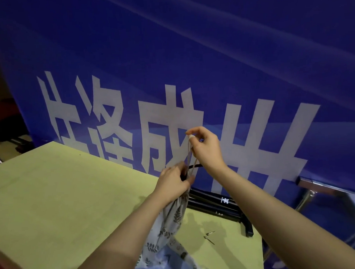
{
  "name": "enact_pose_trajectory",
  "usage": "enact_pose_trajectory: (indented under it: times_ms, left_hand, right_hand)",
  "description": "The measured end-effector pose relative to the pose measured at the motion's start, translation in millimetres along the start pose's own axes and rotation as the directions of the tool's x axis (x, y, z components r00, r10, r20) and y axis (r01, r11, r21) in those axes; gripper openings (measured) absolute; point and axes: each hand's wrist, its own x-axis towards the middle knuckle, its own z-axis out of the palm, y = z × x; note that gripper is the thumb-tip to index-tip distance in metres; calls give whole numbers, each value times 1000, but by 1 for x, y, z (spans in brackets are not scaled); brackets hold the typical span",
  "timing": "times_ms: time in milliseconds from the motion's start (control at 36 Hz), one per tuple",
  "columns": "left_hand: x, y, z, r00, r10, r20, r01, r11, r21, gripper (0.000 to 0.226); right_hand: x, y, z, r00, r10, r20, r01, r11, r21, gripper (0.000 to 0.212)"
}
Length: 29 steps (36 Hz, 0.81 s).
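While the left hand (pixel 173 181) grips the bag (pixel 172 217) at its neck, right hand (pixel 206 146) raised, fingers pinching the drawstring (pixel 189 154).

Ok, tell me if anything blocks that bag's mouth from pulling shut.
Possibly: a thin black piece juts from the neck of the leaf-print bag, beside the left hand gripping it. The right hand pinches the drawstring above, unobstructed.

Yellow-green table (pixel 53 190): leaf-print bag (pixel 166 232), two pins (pixel 210 233) (small, metal), black bars (pixel 212 202).

Dim, bluish light; soft focus, wide-angle bending at the edges.
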Motion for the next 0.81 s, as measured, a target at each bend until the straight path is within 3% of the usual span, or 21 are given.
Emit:
enact_pose_trajectory:
  times_ms: [83, 167, 250, 306, 361, 500, 611, 806]
  left_hand:
    - [-1, -1, 1, 998, -43, -35, 38, 991, -127, 23]
    - [-2, 4, 3, 998, -21, -59, 12, 989, -147, 28]
    - [-2, 4, 8, 997, 13, -78, -16, 999, -40, 36]
    - [-2, 4, 12, 996, 11, -85, -8, 999, 34, 32]
    - [-3, 9, 14, 995, 2, -95, 4, 998, 63, 30]
    - [-11, 16, 14, 994, 38, -99, -20, 984, 178, 45]
    - [-20, 24, 7, 996, 48, -81, -21, 952, 304, 53]
    - [-42, 62, -4, 992, 61, -114, 3, 873, 488, 55]
  right_hand:
    - [1, -2, -3, 999, 47, -5, -47, 998, 34, 21]
    - [-3, -6, -7, 997, 59, 54, -60, 998, 22, 25]
    - [-9, -10, -11, 989, -40, 139, 72, 969, -236, 30]
    - [-13, -7, -12, 978, -120, 167, 184, 874, -449, 35]
    - [-17, -4, -11, 981, -160, 108, 193, 843, -502, 36]
    - [-32, -5, -13, 979, -88, -186, 19, 938, -346, 13]
    - [-42, -7, -19, 956, 75, -283, -116, 985, -130, 47]
    - [-58, -37, -43, 939, 107, -328, -78, 992, 100, 52]
